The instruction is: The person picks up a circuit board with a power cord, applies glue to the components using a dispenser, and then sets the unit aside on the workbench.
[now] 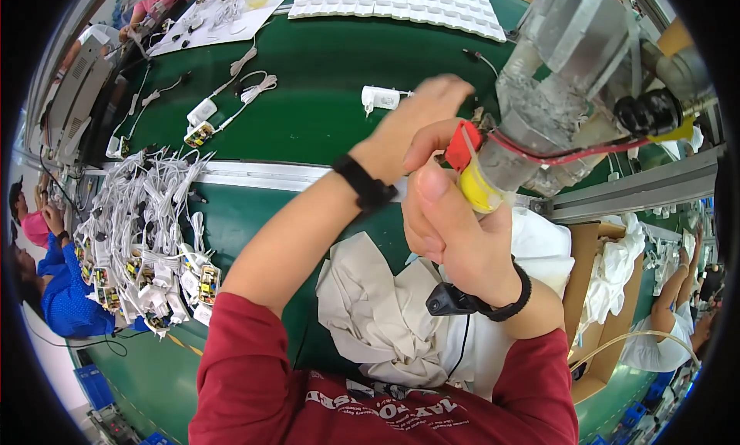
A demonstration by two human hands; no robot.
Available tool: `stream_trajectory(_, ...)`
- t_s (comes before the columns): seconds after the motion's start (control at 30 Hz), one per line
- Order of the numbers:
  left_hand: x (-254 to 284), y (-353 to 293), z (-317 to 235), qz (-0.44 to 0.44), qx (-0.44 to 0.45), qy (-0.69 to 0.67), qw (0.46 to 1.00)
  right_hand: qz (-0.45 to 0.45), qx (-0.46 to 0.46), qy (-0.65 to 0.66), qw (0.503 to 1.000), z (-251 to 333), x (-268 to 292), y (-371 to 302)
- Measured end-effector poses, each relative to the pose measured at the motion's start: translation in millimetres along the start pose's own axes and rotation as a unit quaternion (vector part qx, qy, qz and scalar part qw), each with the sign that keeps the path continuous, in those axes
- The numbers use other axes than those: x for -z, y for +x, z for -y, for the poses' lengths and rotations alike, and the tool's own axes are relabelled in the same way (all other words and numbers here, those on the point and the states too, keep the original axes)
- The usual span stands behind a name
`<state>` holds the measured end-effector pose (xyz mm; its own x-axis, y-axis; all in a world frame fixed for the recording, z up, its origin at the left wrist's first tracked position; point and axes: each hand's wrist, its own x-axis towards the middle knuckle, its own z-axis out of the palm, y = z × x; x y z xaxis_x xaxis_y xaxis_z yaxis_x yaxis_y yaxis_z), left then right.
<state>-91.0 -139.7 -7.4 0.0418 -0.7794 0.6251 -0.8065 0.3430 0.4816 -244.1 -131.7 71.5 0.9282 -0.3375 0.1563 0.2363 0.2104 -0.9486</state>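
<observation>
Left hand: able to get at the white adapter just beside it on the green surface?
Likely yes: in this view the left hand is close beside the white adapter, with nothing visible between them, though blur hides the hand's exact pose.

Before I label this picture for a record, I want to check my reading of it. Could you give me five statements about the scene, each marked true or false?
1. The right hand is close to the red tab at the metal fixture. True.
2. The white power adapter lies to the right of the left hand. False: it lies to the left of that hand.
3. A black wristband is around the left wrist. True.
4. The beige cloth is spread flat and smooth. False: it is crumpled.
5. The cardboard box on the right has white material in it. True.
</observation>
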Motion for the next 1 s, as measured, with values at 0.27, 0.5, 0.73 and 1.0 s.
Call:
stream_trajectory(0.27,43.8,-51.6,57.5,0.014,0.306,0.278,0.910,0.002,-0.031,0.017,0.999,2.8,-2.6,-1.9)
stream_trajectory(0.5,68.3,-84.5,-11.9,-0.224,0.499,-0.442,0.711,-0.037,-0.025,0.044,0.998,1.4,-2.5,-0.1)
stream_trajectory(0.73,49.1,-110.1,-85.9,-0.222,0.513,-0.690,0.460,-0.065,-0.010,0.018,0.998,1.4,-3.9,2.6)
stream_trajectory(1.0,12.7,-133.1,-95.5,-0.085,0.556,-0.557,0.611,-0.069,-0.001,-0.029,0.997,3.6,-4.4,7.5)
